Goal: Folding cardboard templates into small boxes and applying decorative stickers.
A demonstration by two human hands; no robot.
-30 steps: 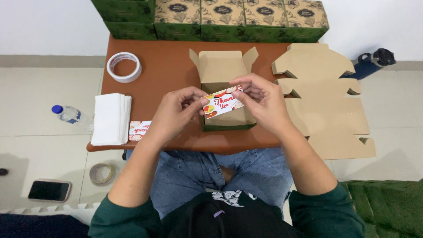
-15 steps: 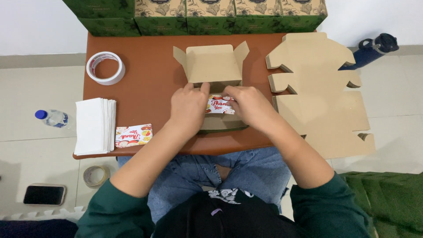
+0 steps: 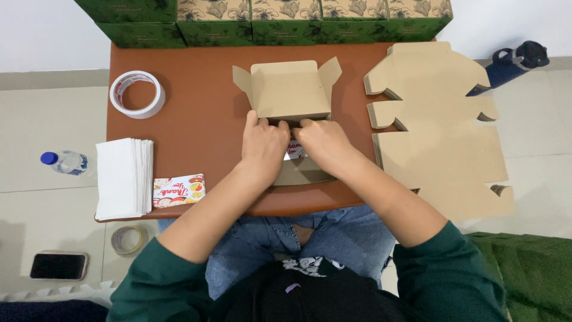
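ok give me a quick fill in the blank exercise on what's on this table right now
1. Both hands, left hand and right hand, press a small card into an open ____ box.
2. The roll of white tape lies on the table to the ____ of that box.
3. The stack of flat, unfolded boxes lies on the ____ side of the table.
4. Beside the pile of white napkins lies a colourful ____.

Missing words: cardboard; left; right; card
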